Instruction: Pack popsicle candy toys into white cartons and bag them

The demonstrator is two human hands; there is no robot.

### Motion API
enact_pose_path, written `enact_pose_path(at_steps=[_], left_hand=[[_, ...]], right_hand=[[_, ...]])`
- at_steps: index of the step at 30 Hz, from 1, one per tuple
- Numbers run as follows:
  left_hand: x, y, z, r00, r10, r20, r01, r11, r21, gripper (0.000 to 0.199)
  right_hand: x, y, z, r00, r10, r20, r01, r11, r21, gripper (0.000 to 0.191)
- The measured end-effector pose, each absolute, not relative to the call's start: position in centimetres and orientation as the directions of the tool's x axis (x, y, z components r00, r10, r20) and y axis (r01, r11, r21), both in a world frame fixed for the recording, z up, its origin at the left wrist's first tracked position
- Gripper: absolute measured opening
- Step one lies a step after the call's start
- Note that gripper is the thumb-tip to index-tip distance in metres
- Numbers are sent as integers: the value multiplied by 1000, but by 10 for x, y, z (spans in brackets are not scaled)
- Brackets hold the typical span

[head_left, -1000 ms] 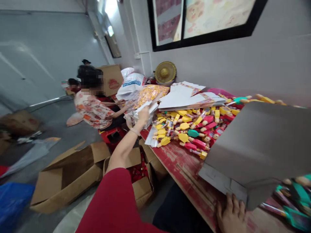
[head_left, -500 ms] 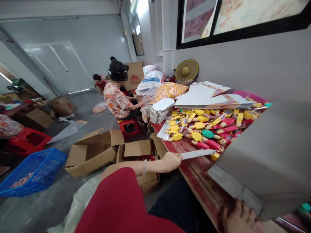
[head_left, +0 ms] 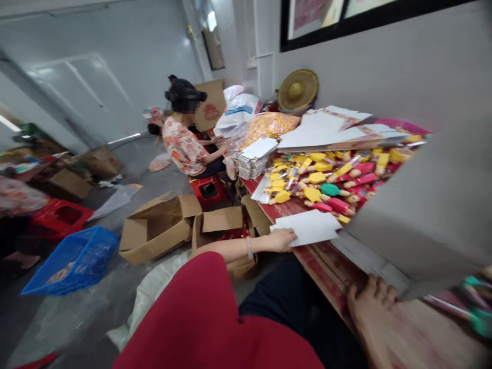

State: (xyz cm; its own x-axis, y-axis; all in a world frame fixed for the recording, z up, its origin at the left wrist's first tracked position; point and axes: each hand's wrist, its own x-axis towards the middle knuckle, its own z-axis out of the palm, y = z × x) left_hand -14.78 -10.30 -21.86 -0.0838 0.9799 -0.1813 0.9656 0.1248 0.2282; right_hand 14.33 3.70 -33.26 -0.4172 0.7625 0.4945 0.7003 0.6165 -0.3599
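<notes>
At the table (head_left: 323, 269), left hand (head_left: 282, 240) flat on card (head_left: 309, 227)

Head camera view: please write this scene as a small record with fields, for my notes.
Left hand: on the near edge of a white card sheet
Right hand: at the lower edge of a large grey cardboard sheet
Table: worn, red-painted wood
On table: stack of white cards; yellow, pink and green figure-shaped toys
Co-worker: seated on a red stool
Floor: open cardboard boxes; blue plastic basket
</notes>
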Motion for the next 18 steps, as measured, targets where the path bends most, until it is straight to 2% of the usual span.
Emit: enact_pose_path(at_steps=[6, 9, 12, 16, 18], left_hand=[[-176, -114, -223, -64, 970, -233, 968, 117, 221, 54], [-181, -100, -223, -63, 967, -248, 963, 124, 239, 57], [-183, -91, -213, -98, 966, -238, 960, 156, 235, 46], [-193, -101, -183, -288, 951, -116, 933, 306, 188, 51], [-196, -116, -164, -453, 891, 43, 861, 424, 283, 51]], right_hand=[[133, 30, -319, -320, 890, 325, 831, 429, -355, 61], [133, 29, -319, -314, 897, 310, 847, 413, -336, 59], [134, 30, -321, -327, 897, 299, 848, 417, -325, 58], [134, 30, -322, -333, 893, 303, 849, 424, -315, 58], [135, 30, -319, -336, 894, 296, 849, 423, -316, 58]])
